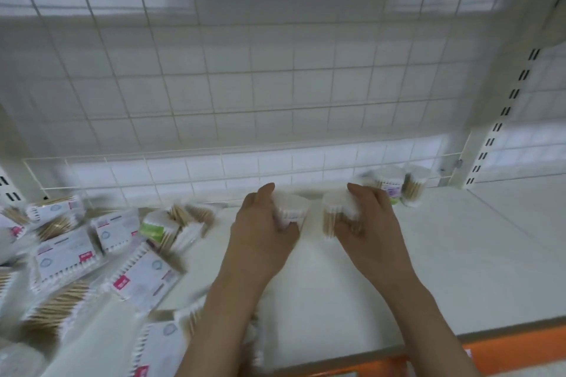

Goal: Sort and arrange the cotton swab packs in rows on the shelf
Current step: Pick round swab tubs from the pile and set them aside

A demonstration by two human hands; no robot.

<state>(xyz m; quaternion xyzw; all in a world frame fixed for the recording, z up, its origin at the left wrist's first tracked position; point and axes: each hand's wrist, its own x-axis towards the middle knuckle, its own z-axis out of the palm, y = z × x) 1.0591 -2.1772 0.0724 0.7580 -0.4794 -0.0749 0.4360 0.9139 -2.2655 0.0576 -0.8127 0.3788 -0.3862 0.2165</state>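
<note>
Each hand [263, 223] [370, 217] round a swab pack [291, 208] [338, 211], prob. upright, on shelf [428, 254].

Loose packs [92, 242] left, on shelf [444, 254]

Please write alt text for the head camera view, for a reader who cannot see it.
A person's left hand and right hand each grip a round cotton swab pack, the left pack and the right pack, side by side on a white shelf. Flat swab packs lie jumbled at left; two round tubs stand at the back right.
</note>
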